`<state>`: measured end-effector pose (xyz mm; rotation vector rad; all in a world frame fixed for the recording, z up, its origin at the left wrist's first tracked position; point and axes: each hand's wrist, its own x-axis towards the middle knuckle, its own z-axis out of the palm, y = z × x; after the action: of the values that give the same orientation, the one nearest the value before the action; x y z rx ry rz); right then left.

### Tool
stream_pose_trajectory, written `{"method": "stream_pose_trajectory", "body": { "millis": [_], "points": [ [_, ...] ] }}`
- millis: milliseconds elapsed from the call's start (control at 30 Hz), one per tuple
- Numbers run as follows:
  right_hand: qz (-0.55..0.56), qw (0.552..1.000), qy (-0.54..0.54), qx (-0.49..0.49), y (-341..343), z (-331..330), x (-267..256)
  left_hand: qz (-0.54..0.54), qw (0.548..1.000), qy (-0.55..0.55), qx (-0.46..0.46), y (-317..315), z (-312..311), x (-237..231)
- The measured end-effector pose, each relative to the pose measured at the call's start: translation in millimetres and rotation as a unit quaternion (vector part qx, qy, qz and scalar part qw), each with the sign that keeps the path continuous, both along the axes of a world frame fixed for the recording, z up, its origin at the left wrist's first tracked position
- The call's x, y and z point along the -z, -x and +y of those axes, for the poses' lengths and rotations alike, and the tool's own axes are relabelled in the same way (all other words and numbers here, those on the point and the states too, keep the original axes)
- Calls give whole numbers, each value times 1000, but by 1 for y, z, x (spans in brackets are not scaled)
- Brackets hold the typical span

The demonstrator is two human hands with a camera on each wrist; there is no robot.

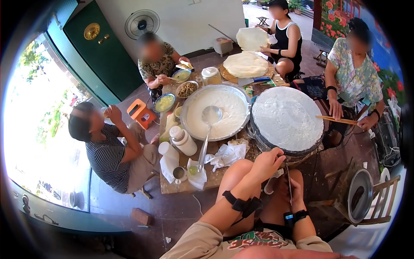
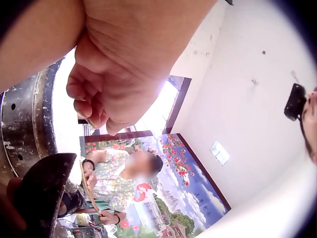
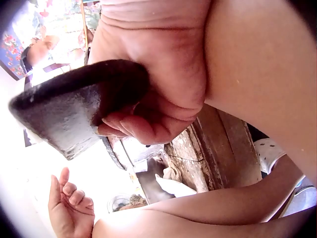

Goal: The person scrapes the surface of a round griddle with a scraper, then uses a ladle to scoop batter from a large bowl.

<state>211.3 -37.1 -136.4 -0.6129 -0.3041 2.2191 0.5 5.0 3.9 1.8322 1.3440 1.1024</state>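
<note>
The right hand (image 3: 163, 84) is closed on a dark flat tool (image 3: 74, 116), fingers wrapped under one end of its thick, rounded back. The tool is held over the person's lap, between the knees and just below the near side of the round griddle (image 1: 258, 137). Judged by its look, it should prove stiff, of moderate weight and hard to damage — the present hold at the thick back is the sound one, leaving the thinner, paler edge free; any wet film there could make it slippery. In the head view it shows nearly edge-on, its long axis running forward from the lap, the far end pointing at the griddle. Contact with the griddle cannot be confirmed. The left hand (image 1: 268, 164), fingers loosely curled with nothing seen in them, is near the griddle's rim. Beyond, a pale sheet (image 1: 286, 116) covers the griddle top; a batter basin (image 1: 183, 115) stands alongside on the bench (image 1: 213, 184).
</note>
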Motion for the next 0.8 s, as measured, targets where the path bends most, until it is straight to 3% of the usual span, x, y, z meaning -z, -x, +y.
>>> {"method": "stream_pose_trajectory", "body": {
  "millis": [800],
  "points": [
    [-15, 1000, 0, 18, 0, 1, 6, 5, 1000, -2, 1, 0, 1, 0]
  ]
}}
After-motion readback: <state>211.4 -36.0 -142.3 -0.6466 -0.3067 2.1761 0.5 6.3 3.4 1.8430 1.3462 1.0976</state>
